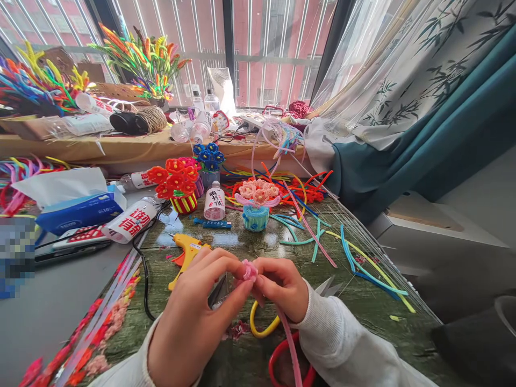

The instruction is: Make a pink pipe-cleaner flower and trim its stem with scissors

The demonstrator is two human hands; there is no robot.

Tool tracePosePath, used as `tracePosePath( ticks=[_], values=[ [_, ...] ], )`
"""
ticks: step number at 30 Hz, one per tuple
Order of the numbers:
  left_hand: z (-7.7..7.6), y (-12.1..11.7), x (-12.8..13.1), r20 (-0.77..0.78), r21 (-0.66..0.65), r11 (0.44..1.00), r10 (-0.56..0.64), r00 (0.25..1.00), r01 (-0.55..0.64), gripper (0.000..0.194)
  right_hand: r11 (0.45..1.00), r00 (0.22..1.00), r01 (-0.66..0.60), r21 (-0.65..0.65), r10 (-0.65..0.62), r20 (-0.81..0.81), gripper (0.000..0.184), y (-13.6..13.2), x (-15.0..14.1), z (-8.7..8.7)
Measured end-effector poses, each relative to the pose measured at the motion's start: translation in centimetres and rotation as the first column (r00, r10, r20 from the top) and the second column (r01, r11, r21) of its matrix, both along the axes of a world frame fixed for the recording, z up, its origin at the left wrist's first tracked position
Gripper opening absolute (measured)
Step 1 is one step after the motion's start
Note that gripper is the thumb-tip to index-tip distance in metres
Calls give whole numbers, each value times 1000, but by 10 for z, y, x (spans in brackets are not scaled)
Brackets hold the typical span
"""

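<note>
My left hand (193, 312) and my right hand (284, 287) meet above the green table (363, 301), fingers pinched together on a small pink pipe-cleaner coil (249, 270). Its long pink tail (291, 349) trails down past my right wrist. Under my hands lie scissors with a yellow loop (262, 325) and a red loop (278, 360). A yellow glue gun (186, 252) rests just beyond my left hand.
Finished pipe-cleaner flower pots stand behind: a red one (177, 183), a blue one (208, 156) and a pink one in a blue cup (257, 201). Loose pipe cleaners (322, 236) scatter to the right. A tissue pack (76, 207), bottles and a black cord (141, 258) lie left.
</note>
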State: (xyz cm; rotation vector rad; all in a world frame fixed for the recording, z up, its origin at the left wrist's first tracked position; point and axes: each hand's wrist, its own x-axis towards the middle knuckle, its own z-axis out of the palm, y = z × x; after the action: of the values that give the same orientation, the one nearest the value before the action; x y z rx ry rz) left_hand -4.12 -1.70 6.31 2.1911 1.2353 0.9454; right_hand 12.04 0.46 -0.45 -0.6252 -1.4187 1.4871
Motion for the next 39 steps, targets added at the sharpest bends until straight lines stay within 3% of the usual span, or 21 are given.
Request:
tracePosePath(
  ticks=[7, 13, 18, 21, 28, 33, 39],
  values=[
    [-1, 3, -4, -45, -19, 1000, -20, 999, 19, 14, 999, 999, -37, -4, 37, -4, 38, -1, -1, -2],
    [-4, 7, -5, 36, -23, 999, -21, 999, 22, 17, 998, 998, -58, 11, 59, -17, 34, 0, -1, -3],
    [-4, 13, -9, 94, -71, 996, -41, 995, 48, 18, 997, 996, -53, -50, 49, -75, 35, 3, -1, -3],
    [-3, 14, -14, 107, -37, 999, -19, 994, 23, 18, 994, 993, -62, -85, 52, -110, 36, 5, -1, -3],
    [0, 12, -12, 24, 9, 1000, -26, 999, 26, 12, 984, 990, -93, -150, 75, -117, 37, 10, -1, -7],
    [-1, 17, -13, 7, -40, 995, -89, 996, 89, 17, 979, 986, -136, -150, 120, -115, 39, 10, 0, -8],
    [6, 27, -23, -87, -145, 956, -269, 959, 255, 18, 946, 959, -264, -188, 237, -158, 40, 9, 2, -7]
  ],
)
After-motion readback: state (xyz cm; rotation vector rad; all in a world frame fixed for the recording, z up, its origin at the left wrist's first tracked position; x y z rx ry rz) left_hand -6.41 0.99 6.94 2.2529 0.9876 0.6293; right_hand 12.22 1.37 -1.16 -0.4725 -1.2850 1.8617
